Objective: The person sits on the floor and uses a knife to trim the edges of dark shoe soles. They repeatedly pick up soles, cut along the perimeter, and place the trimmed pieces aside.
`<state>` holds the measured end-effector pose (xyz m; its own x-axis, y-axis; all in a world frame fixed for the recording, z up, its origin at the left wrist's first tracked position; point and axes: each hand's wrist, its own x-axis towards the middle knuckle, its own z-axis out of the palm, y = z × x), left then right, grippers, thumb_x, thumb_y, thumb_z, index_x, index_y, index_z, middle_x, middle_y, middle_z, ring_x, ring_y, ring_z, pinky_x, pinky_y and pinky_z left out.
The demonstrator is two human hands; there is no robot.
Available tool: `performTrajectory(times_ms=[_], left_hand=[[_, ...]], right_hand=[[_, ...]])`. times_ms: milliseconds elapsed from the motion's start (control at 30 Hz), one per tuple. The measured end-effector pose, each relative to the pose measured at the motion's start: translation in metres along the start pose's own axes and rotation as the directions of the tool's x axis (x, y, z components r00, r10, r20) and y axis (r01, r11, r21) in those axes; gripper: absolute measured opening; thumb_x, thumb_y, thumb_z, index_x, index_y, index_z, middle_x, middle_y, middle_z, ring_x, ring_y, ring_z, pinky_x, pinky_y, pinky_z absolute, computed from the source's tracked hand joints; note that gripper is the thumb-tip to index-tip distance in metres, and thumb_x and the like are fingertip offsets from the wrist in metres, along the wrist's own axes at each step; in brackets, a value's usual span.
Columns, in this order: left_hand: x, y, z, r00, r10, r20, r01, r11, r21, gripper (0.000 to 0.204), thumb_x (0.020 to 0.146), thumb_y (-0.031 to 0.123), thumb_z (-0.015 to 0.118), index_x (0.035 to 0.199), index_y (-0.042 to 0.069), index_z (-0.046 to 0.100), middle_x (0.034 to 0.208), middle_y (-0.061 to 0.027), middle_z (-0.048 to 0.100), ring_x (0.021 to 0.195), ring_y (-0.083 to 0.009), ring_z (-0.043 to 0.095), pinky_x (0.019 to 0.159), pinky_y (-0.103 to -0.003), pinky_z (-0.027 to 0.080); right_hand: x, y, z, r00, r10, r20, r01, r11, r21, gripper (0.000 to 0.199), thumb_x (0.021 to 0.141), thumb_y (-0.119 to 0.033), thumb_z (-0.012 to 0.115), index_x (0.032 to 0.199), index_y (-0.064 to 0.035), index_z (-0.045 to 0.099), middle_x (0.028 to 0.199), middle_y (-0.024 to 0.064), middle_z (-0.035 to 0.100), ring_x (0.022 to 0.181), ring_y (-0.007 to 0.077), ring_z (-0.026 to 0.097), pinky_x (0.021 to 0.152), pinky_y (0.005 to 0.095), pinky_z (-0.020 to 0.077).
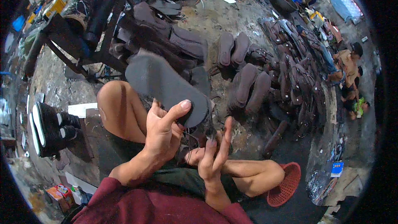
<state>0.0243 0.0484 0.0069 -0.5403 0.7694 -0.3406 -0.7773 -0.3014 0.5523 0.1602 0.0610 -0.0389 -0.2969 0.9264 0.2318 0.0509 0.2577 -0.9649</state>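
Note:
A grey sandal sole [159,81] is held up at a slant in front of me. My left hand [163,130] grips its near end, thumb pressed on the flat upper face and fingers behind. Close beside that end, my right hand [214,157] has its thumb and fingers near a small dark strip [211,132]; one finger points up. Blur hides exactly what the right fingers pinch. Thin dark cords hang between the hands. Behind the held sole lies another grey sole [200,79].
Dark brown sandals lie in a heap [296,62] to the right, with paired soles [247,85] nearer. A dark metal stand [78,37] rises at the left, above black shoes [47,128]. A red basket [284,184] touches my right knee. People [350,70] sit far right.

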Motion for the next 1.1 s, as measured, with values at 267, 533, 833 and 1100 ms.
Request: performTrajectory(times_ms=[267,533,833,1100], left_hand=[[-0.010,0.006,-0.025,0.994,0.039,-0.102,-0.022,0.986,0.163,0.041,0.086,0.013,0.062,0.122,0.004,0.045,0.106,-0.0107,0.063,0.092,-0.0261,0.066,0.085,-0.040,0.055],[-0.029,-0.008,-0.067,0.989,0.042,-0.141,-0.003,0.965,0.263,0.040,0.081,0.008,0.053,0.120,0.006,0.047,0.101,-0.0081,0.062,0.084,-0.0196,0.064,0.074,-0.036,0.056],[-0.040,-0.001,-0.080,0.972,0.051,-0.229,0.014,0.961,0.275,0.042,0.078,0.013,0.047,0.119,0.004,0.047,0.094,-0.0107,0.061,0.076,-0.0244,0.064,0.063,-0.037,0.056],[-0.039,0.001,-0.077,0.981,0.015,-0.194,0.040,0.961,0.275,0.046,0.075,0.013,0.048,0.120,0.004,0.046,0.097,-0.0127,0.060,0.076,-0.0253,0.064,0.060,-0.038,0.057]], right_hand=[[-0.079,0.061,-0.058,0.971,-0.119,0.209,0.185,0.923,-0.337,0.036,0.092,-0.011,0.052,0.126,-0.0003,0.058,0.106,0.0196,0.066,0.085,0.0345,0.065,0.074,0.0423,0.0535],[-0.021,0.000,-0.041,0.878,0.027,0.478,0.158,0.926,-0.343,0.039,0.091,-0.006,0.055,0.129,-0.0098,0.059,0.081,0.0117,0.060,0.071,0.0304,0.060,0.067,0.0426,0.0494],[-0.024,0.016,-0.025,0.815,0.067,0.576,0.131,0.946,-0.296,0.039,0.089,-0.003,0.055,0.127,-0.0099,0.061,0.081,0.0120,0.060,0.070,0.0318,0.060,0.070,0.0444,0.0486],[-0.058,0.051,-0.058,0.870,0.125,0.477,0.026,0.954,-0.299,0.034,0.091,-0.006,0.054,0.124,-0.0059,0.063,0.096,0.0164,0.066,0.088,0.0346,0.064,0.081,0.0407,0.0509]])
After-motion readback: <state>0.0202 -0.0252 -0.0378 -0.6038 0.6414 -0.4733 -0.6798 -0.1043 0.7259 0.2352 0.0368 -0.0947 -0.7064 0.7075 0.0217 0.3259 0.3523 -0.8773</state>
